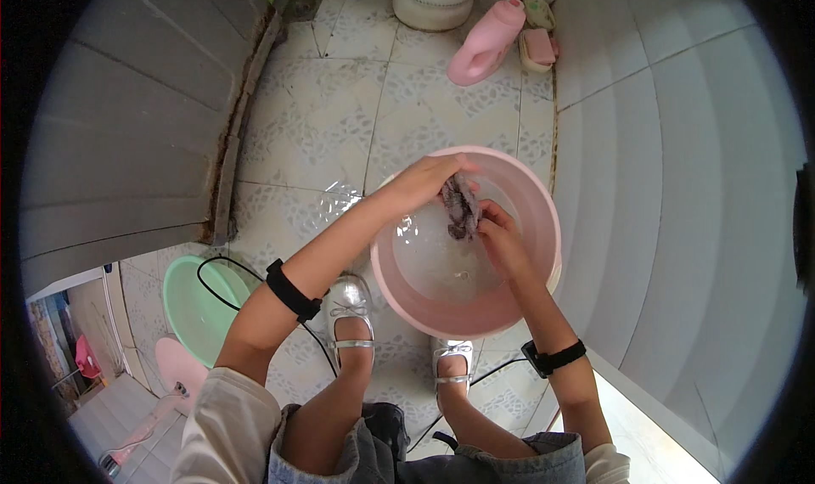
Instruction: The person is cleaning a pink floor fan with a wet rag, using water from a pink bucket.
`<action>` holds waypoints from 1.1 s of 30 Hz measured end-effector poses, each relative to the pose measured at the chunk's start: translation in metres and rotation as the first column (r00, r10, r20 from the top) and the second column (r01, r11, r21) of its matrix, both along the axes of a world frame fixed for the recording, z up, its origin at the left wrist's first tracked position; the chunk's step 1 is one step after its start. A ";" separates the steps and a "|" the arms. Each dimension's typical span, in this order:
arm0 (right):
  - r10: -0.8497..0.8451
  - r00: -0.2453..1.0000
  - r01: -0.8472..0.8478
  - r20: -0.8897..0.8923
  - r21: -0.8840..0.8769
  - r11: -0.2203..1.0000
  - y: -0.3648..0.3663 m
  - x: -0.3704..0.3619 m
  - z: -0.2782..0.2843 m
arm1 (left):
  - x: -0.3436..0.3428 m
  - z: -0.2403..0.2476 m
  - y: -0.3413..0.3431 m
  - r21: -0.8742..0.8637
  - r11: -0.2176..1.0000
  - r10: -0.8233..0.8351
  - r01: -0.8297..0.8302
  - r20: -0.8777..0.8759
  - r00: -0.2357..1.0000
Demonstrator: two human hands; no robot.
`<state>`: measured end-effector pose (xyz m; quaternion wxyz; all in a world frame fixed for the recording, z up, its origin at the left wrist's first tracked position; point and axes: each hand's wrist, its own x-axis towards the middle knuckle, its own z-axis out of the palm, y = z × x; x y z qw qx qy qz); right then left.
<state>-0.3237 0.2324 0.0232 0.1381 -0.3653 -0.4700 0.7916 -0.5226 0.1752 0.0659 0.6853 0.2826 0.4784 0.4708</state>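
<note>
At twelve and four o'clock edges, left hand (435,177) and right hand (503,239) grip crumpled grey cloth (459,205), likely light, limp; best hold there.

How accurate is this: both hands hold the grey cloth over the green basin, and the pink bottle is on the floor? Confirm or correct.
No: the head view shows the left hand and right hand holding the grey cloth over the pink basin, not the green basin. The pink bottle is on the floor.
</note>
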 end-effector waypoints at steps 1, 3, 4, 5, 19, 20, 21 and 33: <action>-0.002 1.000 0.002 0.002 0.004 1.000 0.004 0.002 0.001 | -0.004 0.013 0.001 -0.029 0.999 -0.018 0.015 -0.113 0.993; -0.013 0.993 -0.009 -0.119 -0.181 0.983 0.005 -0.008 0.013 | -0.012 0.023 -0.005 -0.027 0.999 0.028 -0.033 -0.158 0.987; -0.008 0.992 -0.015 -0.125 -0.183 0.983 0.005 -0.013 0.015 | -0.015 0.025 -0.008 -0.021 0.997 0.070 -0.076 -0.196 0.978; -0.034 0.984 -0.017 -0.173 -0.284 0.959 0.006 -0.019 0.019 | -0.018 0.026 -0.010 -0.021 0.996 0.075 -0.081 -0.202 0.977; 0.214 0.951 -0.207 -0.222 0.056 0.977 -0.045 -0.141 0.065 | -0.119 0.043 -0.122 -0.017 0.888 0.458 -0.459 -0.051 0.887; 0.219 0.959 -0.209 -0.180 0.075 0.975 -0.049 -0.147 0.062 | -0.127 0.045 -0.132 -0.025 0.862 0.507 -0.507 0.010 0.862; 0.223 0.965 -0.211 -0.136 0.095 0.973 -0.053 -0.152 0.060 | -0.135 0.046 -0.143 -0.026 0.858 0.514 -0.513 0.005 0.858; 0.318 0.943 -0.263 -0.096 0.367 0.892 -0.100 -0.168 0.049 | -0.096 -0.021 -0.176 0.052 0.989 0.145 -0.135 -0.337 0.930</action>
